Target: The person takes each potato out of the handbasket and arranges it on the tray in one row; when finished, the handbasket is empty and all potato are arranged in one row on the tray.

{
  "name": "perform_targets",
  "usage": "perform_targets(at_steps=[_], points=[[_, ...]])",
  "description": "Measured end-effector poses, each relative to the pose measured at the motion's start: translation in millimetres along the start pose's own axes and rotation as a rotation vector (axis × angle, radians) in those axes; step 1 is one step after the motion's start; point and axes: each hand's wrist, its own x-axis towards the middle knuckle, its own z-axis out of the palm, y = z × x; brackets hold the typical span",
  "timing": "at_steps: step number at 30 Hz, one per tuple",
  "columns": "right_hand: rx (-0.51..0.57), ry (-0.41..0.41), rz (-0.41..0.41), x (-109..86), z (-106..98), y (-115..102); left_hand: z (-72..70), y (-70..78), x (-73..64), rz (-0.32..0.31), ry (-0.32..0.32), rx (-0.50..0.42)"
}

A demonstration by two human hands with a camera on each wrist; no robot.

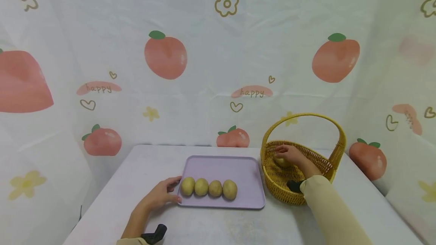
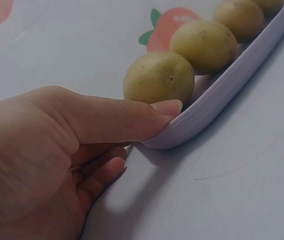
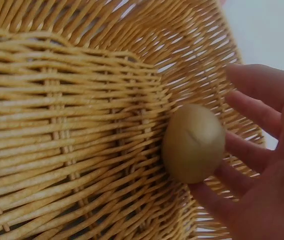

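Note:
My left hand [image 1: 158,196] holds the left edge of a pale purple tray [image 1: 221,166], its thumb [image 2: 147,117] lying over the rim at the front corner. Several potatoes [image 1: 201,187] stand in a row along the tray's front part, the leftmost potato [image 2: 159,77] just beyond that thumb. Inside a wicker basket [image 1: 284,196] on the right, my right hand [image 1: 293,155] reaches in from above. Its fingers are spread around one side of a single potato [image 3: 194,142], which rests against the basket's inner wall. Straight fingertips come right up to this potato's side.
The basket's tall arched handle [image 1: 308,115] rises over the reaching hand. A white table [image 1: 143,169] carries tray and basket, which stand close side by side. Behind it hangs a white curtain [image 1: 201,112] printed with peaches and flowers.

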Motion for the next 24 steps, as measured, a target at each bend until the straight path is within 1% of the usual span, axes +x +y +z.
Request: perform_targets(at_steps=[5,10,12,14,15,18,20,22,24], points=[[-0.091,-0.054,-0.008,1.2,2.4,4.2,0.7,0.8,-0.4,-0.002,0.001,0.012],[-0.211,-0.054,-0.047,5.3,3.1,6.8,0.6,1.5,1.7,0.009,0.008,0.001],[-0.249,-0.063,-0.051,5.6,3.1,6.6,0.6,1.7,2.7,0.016,0.005,-0.005],[-0.264,-0.079,-0.043,5.2,2.6,5.6,0.9,1.7,3.1,0.019,-0.001,-0.007],[-0.263,-0.088,-0.036,4.9,2.4,4.9,1.0,2.0,3.0,0.017,-0.002,-0.007],[-0.262,-0.108,-0.061,4.3,1.4,2.3,1.0,3.5,1.7,0.006,0.0,0.003],[-0.248,-0.105,-0.067,4.3,0.3,0.0,0.6,4.8,0.5,-0.004,0.003,0.014],[-0.224,-0.101,-0.07,4.1,-1.3,-3.4,-0.1,6.4,-0.9,-0.011,0.004,0.021],[-0.181,-0.101,-0.055,3.4,-3.4,-7.3,-0.8,7.1,-1.8,-0.016,0.001,0.025]])
